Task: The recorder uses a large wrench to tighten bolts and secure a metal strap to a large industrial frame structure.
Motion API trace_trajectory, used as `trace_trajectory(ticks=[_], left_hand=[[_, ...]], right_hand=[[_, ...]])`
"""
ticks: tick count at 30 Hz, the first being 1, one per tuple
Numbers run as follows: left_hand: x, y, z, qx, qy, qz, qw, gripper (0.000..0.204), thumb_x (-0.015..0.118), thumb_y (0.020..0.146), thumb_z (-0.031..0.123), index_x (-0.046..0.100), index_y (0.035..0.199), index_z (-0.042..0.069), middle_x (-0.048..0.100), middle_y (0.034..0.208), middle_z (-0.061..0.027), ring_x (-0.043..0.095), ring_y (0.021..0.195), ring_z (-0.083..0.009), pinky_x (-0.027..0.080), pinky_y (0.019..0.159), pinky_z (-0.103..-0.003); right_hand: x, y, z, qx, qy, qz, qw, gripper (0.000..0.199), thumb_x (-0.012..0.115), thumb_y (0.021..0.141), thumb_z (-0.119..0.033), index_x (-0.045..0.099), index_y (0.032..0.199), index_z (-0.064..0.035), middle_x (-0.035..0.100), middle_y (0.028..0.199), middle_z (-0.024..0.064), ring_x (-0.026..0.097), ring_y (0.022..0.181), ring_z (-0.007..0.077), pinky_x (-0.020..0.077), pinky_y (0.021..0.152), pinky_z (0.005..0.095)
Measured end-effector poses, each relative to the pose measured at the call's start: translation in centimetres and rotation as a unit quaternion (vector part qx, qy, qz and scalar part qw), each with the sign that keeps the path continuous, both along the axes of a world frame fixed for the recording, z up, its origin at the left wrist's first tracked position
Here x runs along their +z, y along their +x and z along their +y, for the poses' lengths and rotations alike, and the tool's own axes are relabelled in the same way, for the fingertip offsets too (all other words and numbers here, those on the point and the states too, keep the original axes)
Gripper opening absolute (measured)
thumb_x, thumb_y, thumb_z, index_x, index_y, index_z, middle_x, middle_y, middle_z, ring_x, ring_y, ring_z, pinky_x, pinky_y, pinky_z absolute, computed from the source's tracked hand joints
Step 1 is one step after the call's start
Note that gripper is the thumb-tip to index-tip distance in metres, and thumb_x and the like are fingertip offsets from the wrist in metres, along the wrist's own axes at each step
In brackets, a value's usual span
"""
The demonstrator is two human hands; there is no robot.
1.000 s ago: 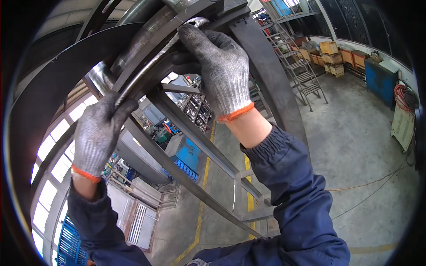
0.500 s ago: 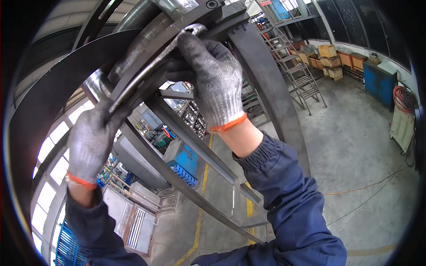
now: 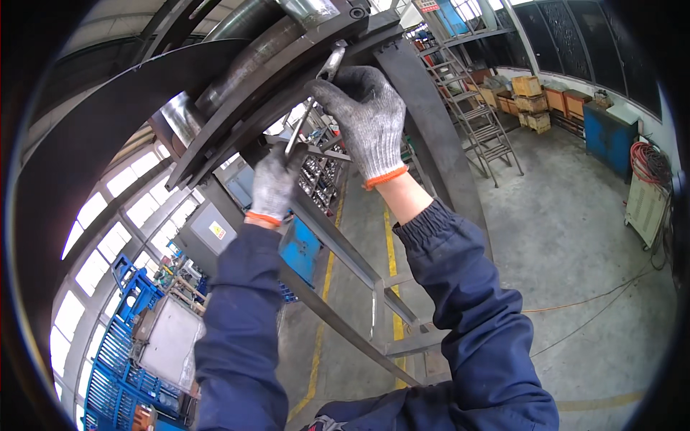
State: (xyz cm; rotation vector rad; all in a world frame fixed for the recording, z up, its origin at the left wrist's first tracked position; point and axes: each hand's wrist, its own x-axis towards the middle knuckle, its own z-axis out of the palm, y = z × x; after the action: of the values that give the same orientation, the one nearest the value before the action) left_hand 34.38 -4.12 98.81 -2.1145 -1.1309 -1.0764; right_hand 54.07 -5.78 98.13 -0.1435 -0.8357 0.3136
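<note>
A long metal wrench (image 3: 301,127) slants below a dark steel frame (image 3: 280,75) overhead, its upper end close to the frame's underside. My left hand (image 3: 275,185), in a grey-white glove with an orange cuff, is closed around the wrench's lower end. Higher up, my right hand (image 3: 370,115), gloved the same way, is closed near the wrench's head, thumb toward the left. Its fingers are partly hidden behind the palm. Whatever the wrench head meets cannot be made out. Shiny steel cylinders (image 3: 248,68) lie above the frame.
A broad steel upright (image 3: 431,136) runs down beside my right arm. Thinner frame bars (image 3: 338,241) slope below my hands. To the right stand a metal step ladder (image 3: 478,118), stacked wooden crates (image 3: 530,100) and a blue cabinet (image 3: 607,133). Blue racks (image 3: 118,359) stand lower left.
The wrench has swung away from along the frame to a steeper slant. My left hand has moved right and inward with its lower end; my right hand has shifted slightly right.
</note>
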Motion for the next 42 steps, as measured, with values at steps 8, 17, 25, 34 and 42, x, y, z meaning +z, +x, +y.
trace_trajectory(ticks=[8,17,25,34,42], left_hand=[[5.7,-1.5,-13.3,0.112,-0.134,0.041,0.984,0.028,0.068,0.096,0.028,0.071,0.111,0.004,0.072,0.095,-0.0238,0.071,0.086,-0.0362,0.054,0.079,-0.044],[12.5,6.1,-22.9,0.294,0.002,0.242,0.925,0.028,0.069,0.093,0.025,0.071,0.105,-0.001,0.068,0.080,-0.0219,0.067,0.070,-0.0352,0.050,0.070,-0.043],[11.3,9.9,-24.6,0.341,0.228,0.391,0.824,0.022,0.069,0.092,0.024,0.067,0.096,0.002,0.065,0.082,-0.0246,0.066,0.077,-0.0401,0.050,0.072,-0.049],[8.2,1.2,-12.3,0.166,0.101,0.203,0.960,0.025,0.067,0.096,0.023,0.062,0.116,0.009,0.069,0.084,-0.0212,0.070,0.077,-0.0395,0.054,0.066,-0.049],[-2.0,4.8,5.8,-0.036,-0.143,-0.102,0.984,0.039,0.059,0.101,0.039,0.064,0.113,0.002,0.067,0.077,-0.0224,0.067,0.070,-0.0374,0.049,0.066,-0.048]], right_hand=[[0.4,-1.0,-4.8,0.218,-0.011,0.011,0.976,0.040,0.086,0.081,-0.029,0.068,0.090,0.0054,0.071,0.076,0.0108,0.066,0.068,0.0125,0.0538,0.061,0.0274],[2.6,-0.4,-5.3,0.377,0.075,0.091,0.919,0.028,0.073,0.095,-0.022,0.066,0.097,0.0049,0.072,0.083,0.0134,0.071,0.064,0.0195,0.0601,0.059,0.0314],[2.8,0.5,-3.8,0.484,0.113,0.110,0.861,0.035,0.068,0.100,-0.028,0.065,0.111,0.0055,0.073,0.090,0.0181,0.073,0.074,0.0261,0.0637,0.067,0.0348],[1.3,1.9,-1.3,0.312,0.063,0.023,0.948,0.031,0.075,0.094,-0.019,0.067,0.109,0.0067,0.074,0.096,0.0137,0.073,0.081,0.0203,0.0612,0.074,0.0309],[-0.9,4.4,1.5,0.012,0.003,-0.022,1.000,0.038,0.087,0.080,-0.023,0.071,0.105,0.0016,0.076,0.092,0.0129,0.071,0.080,0.0160,0.0574,0.073,0.0302]])
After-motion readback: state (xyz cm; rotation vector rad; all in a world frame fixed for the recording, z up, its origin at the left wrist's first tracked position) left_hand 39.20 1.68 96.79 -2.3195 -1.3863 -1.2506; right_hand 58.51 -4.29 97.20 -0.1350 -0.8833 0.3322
